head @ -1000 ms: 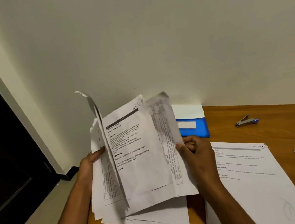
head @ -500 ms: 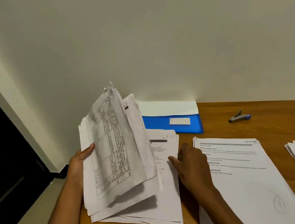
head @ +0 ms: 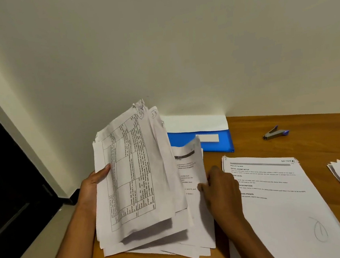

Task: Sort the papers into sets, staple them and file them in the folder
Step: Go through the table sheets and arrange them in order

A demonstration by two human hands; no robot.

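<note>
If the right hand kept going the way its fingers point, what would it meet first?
The right hand points left at the sheet it pinches; beyond that, probably the raised papers held by the left hand. Depth unclear.

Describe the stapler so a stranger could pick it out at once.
Start at the wooden table against the wall. Right of the blue folder, near the far edge, lies the stapler, alone on bare wood. It is the only small metal thing, grey with blue tips; everything else is paper.
</note>
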